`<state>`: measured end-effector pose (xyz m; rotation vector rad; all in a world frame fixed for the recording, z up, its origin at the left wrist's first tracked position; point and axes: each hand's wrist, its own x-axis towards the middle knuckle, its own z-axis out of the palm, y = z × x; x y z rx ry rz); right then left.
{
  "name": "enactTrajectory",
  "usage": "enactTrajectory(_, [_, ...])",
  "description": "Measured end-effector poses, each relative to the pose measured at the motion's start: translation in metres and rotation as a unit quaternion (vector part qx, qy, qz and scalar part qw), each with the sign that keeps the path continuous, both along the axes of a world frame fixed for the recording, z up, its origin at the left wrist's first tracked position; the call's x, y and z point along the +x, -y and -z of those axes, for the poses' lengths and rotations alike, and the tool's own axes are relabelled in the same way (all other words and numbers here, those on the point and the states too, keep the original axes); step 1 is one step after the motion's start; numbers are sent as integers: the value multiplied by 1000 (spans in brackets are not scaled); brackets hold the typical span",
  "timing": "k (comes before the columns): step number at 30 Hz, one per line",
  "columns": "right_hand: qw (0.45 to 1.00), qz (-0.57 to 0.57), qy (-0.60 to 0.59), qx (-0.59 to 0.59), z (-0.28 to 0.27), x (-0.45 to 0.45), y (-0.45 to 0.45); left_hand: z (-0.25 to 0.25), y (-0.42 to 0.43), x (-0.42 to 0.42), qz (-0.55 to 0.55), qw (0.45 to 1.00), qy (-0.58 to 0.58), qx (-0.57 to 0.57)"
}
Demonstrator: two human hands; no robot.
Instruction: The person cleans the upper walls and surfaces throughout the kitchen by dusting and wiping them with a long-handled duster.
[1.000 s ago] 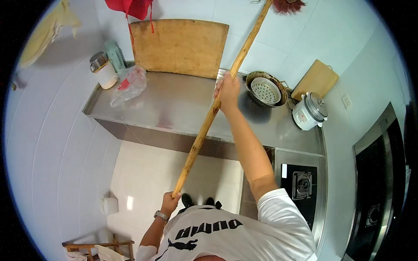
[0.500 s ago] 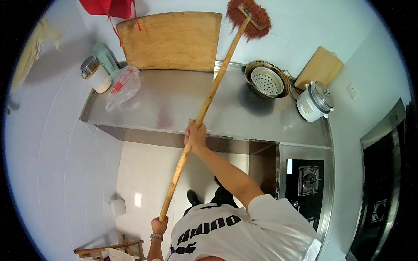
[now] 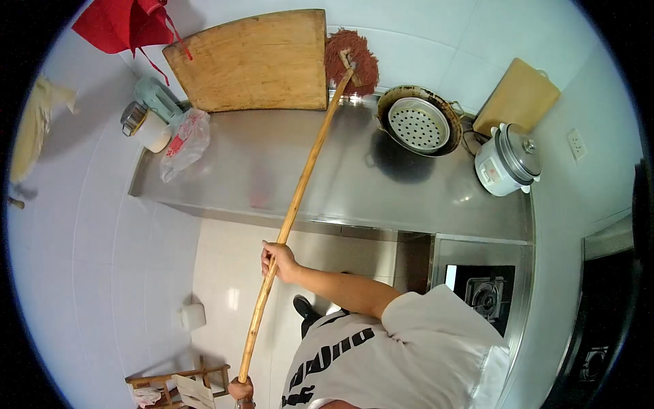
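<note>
I hold a long-handled mop (image 3: 306,170) with both hands; its pole is pale, slightly crooked wood. The shaggy reddish-brown head (image 3: 364,58) is up at the white tiled wall, just right of the large wooden board. Contact with the wall is hard to judge. My right hand (image 3: 279,261) is wrapped around the middle of the pole, in front of the counter edge. Low at the left, my left hand (image 3: 240,388) closes around the pole's bottom end, partly cut off by the frame edge.
Along the steel counter (image 3: 272,143) stand a wooden board (image 3: 252,61), a plastic bag (image 3: 185,146), a blender-like appliance (image 3: 146,126), a wok with a perforated steamer tray (image 3: 419,125) and a rice cooker (image 3: 507,160). A gas stove (image 3: 485,296) is at right, a wooden chair (image 3: 180,385) lower left.
The mop head has come lower and left along the wall, now beside the large board. Both hands have moved lower in view, still gripping the pole. The camera view has shifted somewhat.
</note>
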<state>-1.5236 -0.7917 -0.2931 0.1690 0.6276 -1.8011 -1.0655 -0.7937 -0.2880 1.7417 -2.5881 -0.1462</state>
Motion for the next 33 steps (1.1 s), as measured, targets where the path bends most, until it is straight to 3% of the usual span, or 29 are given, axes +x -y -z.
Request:
enactTrajectory(6, [997,-49,50,-42,-8,-2,-2,-6,-6,36,-49,989,135,-42])
enactTrajectory(8, [995,-48,69,-51,-6,1,3,-1,-8,47,144,934,104,-311])
enactTrajectory(12, [993,-25,118,5,2,2,10,8,10,43,200,878,83,-426])
enactTrajectory(18, [994,7,106,6,-9,-2,-11,26,18,21,274,736,30,-619])
enactTrajectory(19, [995,17,95,-1,-18,-5,-16,16,13,8,216,827,-17,-518])
enactTrajectory(21, [996,29,80,-14,-33,-12,-24,59,37,29,203,843,2,-498])
enactTrajectory(22, [997,38,68,-26,-41,-17,-28,54,40,16,189,858,26,-477])
enactTrajectory(23, [997,43,65,-27,-50,-22,-32,39,49,11,15,993,93,-76])
enactTrajectory(26, [995,82,40,-33,-75,-42,-47,14,57,-41,46,994,23,-95])
enactTrajectory(33, [971,231,-57,-3,-118,-119,-111,11,58,-149,166,982,-79,-48])
